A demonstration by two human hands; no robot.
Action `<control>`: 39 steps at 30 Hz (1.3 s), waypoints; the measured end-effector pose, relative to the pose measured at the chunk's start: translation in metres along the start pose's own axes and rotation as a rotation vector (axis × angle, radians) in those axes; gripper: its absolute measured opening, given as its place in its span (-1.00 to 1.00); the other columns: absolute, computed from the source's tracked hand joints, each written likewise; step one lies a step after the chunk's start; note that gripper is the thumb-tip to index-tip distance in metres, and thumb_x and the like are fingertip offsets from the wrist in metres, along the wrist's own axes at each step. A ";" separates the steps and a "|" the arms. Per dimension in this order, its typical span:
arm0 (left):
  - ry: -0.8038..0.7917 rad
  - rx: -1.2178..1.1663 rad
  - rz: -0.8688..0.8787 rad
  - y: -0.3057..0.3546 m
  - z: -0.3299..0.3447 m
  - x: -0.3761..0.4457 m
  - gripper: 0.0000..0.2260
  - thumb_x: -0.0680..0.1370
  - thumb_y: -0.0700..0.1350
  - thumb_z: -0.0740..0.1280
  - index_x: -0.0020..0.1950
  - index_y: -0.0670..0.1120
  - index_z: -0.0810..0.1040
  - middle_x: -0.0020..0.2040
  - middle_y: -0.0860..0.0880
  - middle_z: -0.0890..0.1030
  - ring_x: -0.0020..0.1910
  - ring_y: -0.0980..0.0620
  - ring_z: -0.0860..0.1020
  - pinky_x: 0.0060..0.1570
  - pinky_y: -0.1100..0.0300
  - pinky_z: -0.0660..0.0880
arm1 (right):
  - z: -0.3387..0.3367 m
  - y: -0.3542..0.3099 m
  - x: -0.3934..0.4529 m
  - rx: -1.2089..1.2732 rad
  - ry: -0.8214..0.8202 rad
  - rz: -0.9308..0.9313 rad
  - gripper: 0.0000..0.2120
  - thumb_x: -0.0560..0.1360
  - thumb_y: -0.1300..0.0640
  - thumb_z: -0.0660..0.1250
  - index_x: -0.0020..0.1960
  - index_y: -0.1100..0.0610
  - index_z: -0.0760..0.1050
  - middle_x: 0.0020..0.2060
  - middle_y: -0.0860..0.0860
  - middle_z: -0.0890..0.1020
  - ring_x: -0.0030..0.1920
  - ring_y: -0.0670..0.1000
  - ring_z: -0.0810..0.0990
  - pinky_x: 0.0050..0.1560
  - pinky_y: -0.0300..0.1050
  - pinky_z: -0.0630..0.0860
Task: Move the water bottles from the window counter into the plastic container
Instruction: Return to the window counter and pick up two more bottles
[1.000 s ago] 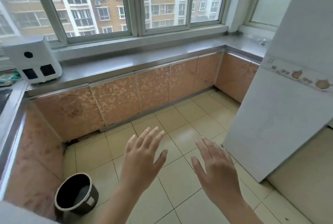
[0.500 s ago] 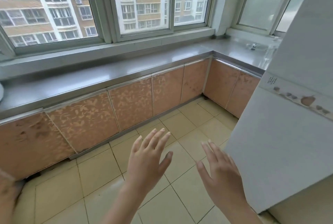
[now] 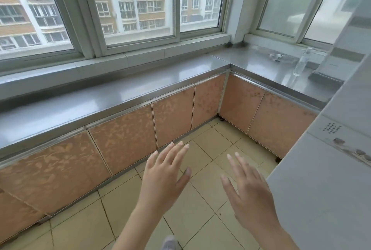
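Along the left and far side we see a grey steel table (image 3: pixel 124 91) running under the windows (image 3: pixel 138 4) and turning a corner toward the right, with orange patterned cabinet doors (image 3: pixel 120 141) below it. Over the tiled floor (image 3: pixel 200 199), our left hand (image 3: pixel 165 171) is raised palm down with its fingers spread apart, holding nothing. Just right of it our right hand (image 3: pixel 248 187) hangs the same way, fingers apart and empty. Far to the right, on the corner stretch of the table, stands one water bottle (image 3: pixel 301 63): clear plastic, slim, upright, with a pale cap. We count one bottle and two hands. Just right of the bottle a clear plastic container (image 3: pixel 329 63) sits on the table, partly hidden behind a white tiled wall (image 3: pixel 331 169). The bottle is well apart from both hands.
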State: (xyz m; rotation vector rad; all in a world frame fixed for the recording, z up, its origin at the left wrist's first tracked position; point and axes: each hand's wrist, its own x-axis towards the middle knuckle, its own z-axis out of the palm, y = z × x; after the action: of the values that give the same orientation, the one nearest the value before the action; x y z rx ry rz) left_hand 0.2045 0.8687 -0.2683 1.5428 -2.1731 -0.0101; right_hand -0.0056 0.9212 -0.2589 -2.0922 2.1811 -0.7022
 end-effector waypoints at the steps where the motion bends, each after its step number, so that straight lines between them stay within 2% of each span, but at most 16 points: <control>1: 0.001 -0.001 0.016 -0.008 0.008 0.019 -0.52 0.57 0.17 0.13 0.46 0.10 0.43 0.44 0.15 0.47 0.44 0.07 0.42 0.39 0.05 0.18 | 0.007 0.001 0.018 0.000 0.006 0.016 -0.44 0.53 -0.20 -0.02 0.45 -0.01 0.32 0.43 0.00 0.38 0.37 0.00 0.35 0.32 0.11 0.37; 7: -0.016 -0.008 0.112 -0.057 0.043 0.134 -0.53 0.55 0.16 0.16 0.43 0.07 0.47 0.40 0.13 0.51 0.40 0.05 0.48 0.35 0.05 0.20 | 0.041 -0.002 0.125 -0.005 0.022 0.116 -0.44 0.53 -0.21 -0.03 0.45 -0.03 0.29 0.45 -0.02 0.34 0.40 -0.02 0.31 0.37 0.11 0.31; 9: -0.028 -0.006 0.146 -0.070 0.051 0.172 -0.53 0.55 0.16 0.16 0.43 0.08 0.48 0.40 0.13 0.52 0.39 0.05 0.48 0.36 0.03 0.26 | 0.047 -0.003 0.160 -0.012 0.044 0.158 -0.44 0.52 -0.22 -0.03 0.44 -0.03 0.31 0.44 -0.02 0.36 0.38 0.00 0.33 0.35 0.11 0.33; 12: -0.048 -0.027 0.179 -0.079 0.065 0.223 -0.53 0.54 0.16 0.17 0.42 0.07 0.49 0.40 0.12 0.52 0.39 0.05 0.49 0.35 -0.02 0.38 | 0.054 0.003 0.202 -0.021 0.054 0.196 -0.43 0.52 -0.23 -0.04 0.46 -0.05 0.28 0.46 -0.04 0.32 0.42 -0.04 0.26 0.39 0.09 0.29; 16: -0.046 -0.057 0.230 -0.081 0.090 0.286 -0.53 0.57 0.18 0.14 0.44 0.08 0.46 0.42 0.12 0.50 0.42 0.06 0.46 0.38 0.06 0.21 | 0.062 0.020 0.257 -0.012 0.065 0.238 -0.42 0.52 -0.24 -0.05 0.46 -0.05 0.28 0.46 -0.04 0.31 0.43 -0.06 0.22 0.40 0.09 0.27; 22: -0.059 -0.088 0.251 -0.065 0.143 0.387 -0.53 0.56 0.17 0.14 0.41 0.05 0.51 0.39 0.09 0.54 0.38 0.03 0.50 0.31 -0.06 0.42 | 0.076 0.074 0.346 -0.017 0.093 0.297 -0.41 0.51 -0.24 -0.05 0.45 -0.02 0.30 0.46 -0.02 0.33 0.43 -0.03 0.24 0.41 0.09 0.26; 27: -0.117 -0.073 0.259 -0.042 0.184 0.473 -0.53 0.57 0.19 0.13 0.43 0.08 0.48 0.42 0.13 0.50 0.42 0.06 0.45 0.37 0.00 0.35 | 0.080 0.133 0.428 0.010 0.068 0.331 -0.36 0.48 -0.28 -0.11 0.49 -0.07 0.21 0.50 -0.07 0.23 0.47 -0.07 0.15 0.46 -0.01 0.08; 32: -0.133 -0.100 0.254 -0.017 0.220 0.557 -0.51 0.61 0.22 0.06 0.52 0.14 0.33 0.52 0.18 0.34 0.53 0.13 0.26 0.46 0.10 0.05 | 0.073 0.188 0.503 -0.010 0.062 0.331 -0.37 0.49 -0.28 -0.10 0.48 -0.07 0.23 0.49 -0.06 0.25 0.47 -0.03 0.19 0.47 0.06 0.14; 35: -0.151 -0.117 0.279 0.002 0.241 0.598 -0.49 0.62 0.24 0.02 0.55 0.15 0.28 0.54 0.19 0.29 0.55 0.15 0.19 0.49 0.09 0.03 | 0.069 0.218 0.537 -0.039 0.063 0.355 -0.38 0.49 -0.28 -0.10 0.48 -0.07 0.21 0.49 -0.06 0.24 0.47 -0.04 0.18 0.47 0.04 0.14; 39: -0.177 -0.128 0.317 0.027 0.272 0.653 -0.50 0.61 0.23 0.06 0.53 0.13 0.33 0.52 0.17 0.35 0.53 0.13 0.25 0.47 0.10 0.05 | 0.067 0.259 0.576 -0.054 0.060 0.402 -0.38 0.50 -0.28 -0.11 0.49 -0.10 0.19 0.50 -0.08 0.22 0.48 -0.05 0.15 0.46 0.02 0.10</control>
State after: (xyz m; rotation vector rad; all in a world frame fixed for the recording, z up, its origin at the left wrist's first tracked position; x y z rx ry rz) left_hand -0.0893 0.2246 -0.2613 1.1529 -2.4811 -0.1850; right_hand -0.2784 0.3475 -0.2475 -1.5880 2.5641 -0.6771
